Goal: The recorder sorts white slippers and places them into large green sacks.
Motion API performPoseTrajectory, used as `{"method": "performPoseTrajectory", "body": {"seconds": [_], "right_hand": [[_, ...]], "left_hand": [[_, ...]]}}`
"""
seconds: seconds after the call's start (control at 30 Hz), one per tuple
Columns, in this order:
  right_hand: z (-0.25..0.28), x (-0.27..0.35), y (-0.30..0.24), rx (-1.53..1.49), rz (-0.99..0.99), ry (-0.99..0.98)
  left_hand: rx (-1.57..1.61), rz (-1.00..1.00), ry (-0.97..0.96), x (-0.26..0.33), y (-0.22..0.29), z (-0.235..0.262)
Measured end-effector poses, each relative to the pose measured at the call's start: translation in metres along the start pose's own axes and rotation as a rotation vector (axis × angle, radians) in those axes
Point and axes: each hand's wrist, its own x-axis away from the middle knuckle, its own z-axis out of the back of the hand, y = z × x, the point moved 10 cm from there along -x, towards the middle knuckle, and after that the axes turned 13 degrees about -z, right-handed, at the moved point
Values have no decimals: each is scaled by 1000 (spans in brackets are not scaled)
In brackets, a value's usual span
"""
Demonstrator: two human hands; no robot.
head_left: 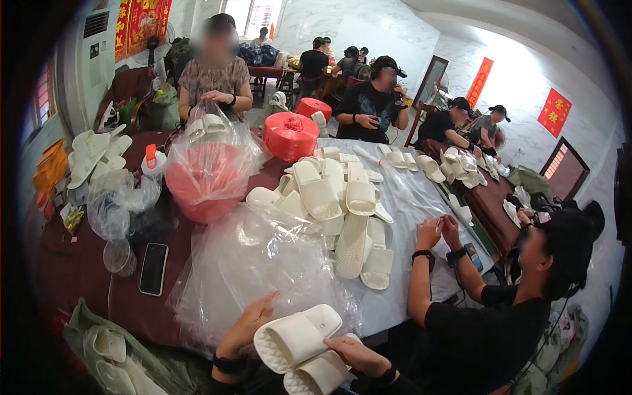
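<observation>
At the table's near edge, my right hand (359, 355) grips a pair of cream slippers (299, 334), fingers on the strap of the upper one. The lower slipper is partly hidden beneath it. My left hand (250, 322) is beside the pair, fingers stretched out and holding nothing, at the edge of a stack of clear plastic bags (257, 257). Whether its fingertips touch the plastic I cannot tell. Past the bags lies a heap of cream slippers (342, 197), some sole up.
A phone (153, 269) lies left of the bags, near a crumpled clear bag (122, 204). Behind are a red basin (204, 178) and a roll of red plastic twine (291, 136). A co-worker (487, 322) sits close on my right; another person (217, 79) stands across the table.
</observation>
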Motion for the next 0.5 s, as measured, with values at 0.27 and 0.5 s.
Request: {"method": "performPoseTrajectory", "body": {"seconds": [0.27,0.5], "right_hand": [[44,9,-3,-126,11,276],[59,7,-3,-229,68,334]], "left_hand": [[-215,35,48,8,30,-2],[-408,-70,111,13,33,-5]]}}
